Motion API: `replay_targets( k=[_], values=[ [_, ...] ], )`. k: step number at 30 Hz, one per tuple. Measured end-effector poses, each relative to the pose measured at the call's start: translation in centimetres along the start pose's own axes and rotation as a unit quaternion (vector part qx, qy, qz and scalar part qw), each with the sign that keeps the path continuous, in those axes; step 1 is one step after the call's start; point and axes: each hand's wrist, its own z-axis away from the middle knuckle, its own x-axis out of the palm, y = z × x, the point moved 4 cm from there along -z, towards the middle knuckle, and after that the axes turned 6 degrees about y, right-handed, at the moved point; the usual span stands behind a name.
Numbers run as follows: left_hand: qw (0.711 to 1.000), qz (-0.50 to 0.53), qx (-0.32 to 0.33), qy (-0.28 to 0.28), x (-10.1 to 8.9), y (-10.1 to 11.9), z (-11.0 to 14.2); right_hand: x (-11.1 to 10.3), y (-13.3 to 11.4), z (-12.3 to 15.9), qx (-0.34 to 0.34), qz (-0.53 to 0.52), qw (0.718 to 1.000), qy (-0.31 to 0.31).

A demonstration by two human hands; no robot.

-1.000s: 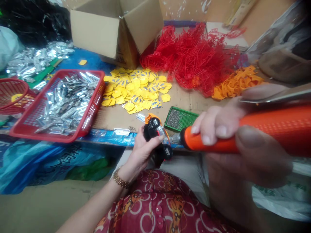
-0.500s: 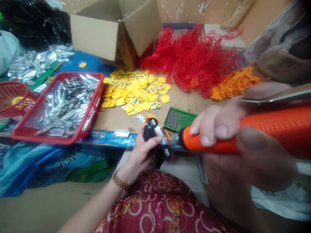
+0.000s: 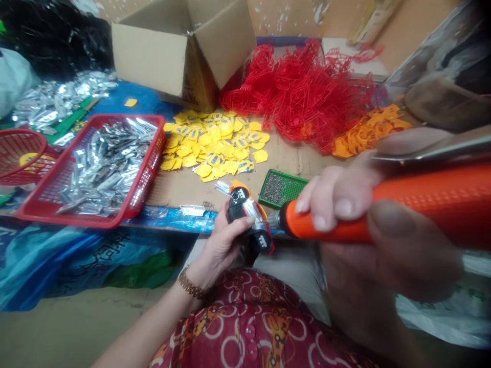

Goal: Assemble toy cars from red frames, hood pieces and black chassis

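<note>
My left hand [image 3: 224, 240] is shut around a small plastic assembly [image 3: 247, 217] of black, silver and orange parts, with a gold-coloured bracelet [image 3: 191, 286] on the wrist. My right hand [image 3: 378, 268] grips a thick orange electric screwdriver [image 3: 422, 214]. Its metal bit [image 3: 273, 220] points left and meets the silver side of the assembly. The exact contact point is partly hidden by my left fingers. The lower part of the assembly sits close to my red patterned clothing [image 3: 249, 322].
A red plastic tray [image 3: 92, 214] of foil-like silver parts and a green tray of small screws [image 3: 282, 189] sit near my hands. Yellow tags [image 3: 215, 148], tangled red plastic frames [image 3: 303, 97] and orange pieces [image 3: 368, 138] cover the board. A cardboard box [image 3: 180, 51] stands behind.
Since the oldest frame, my left hand has turned the assembly more upright, bringing its silver side toward the bit. The screwdriver has shifted slightly left.
</note>
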Motion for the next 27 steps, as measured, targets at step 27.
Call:
replay_targets(
  k=[27],
  values=[
    [0.999,-0.024,0.036,-0.019,0.25,-0.25,0.13,-0.31,0.77,-0.62,-0.036,-0.013,0.999,-0.012]
  ],
)
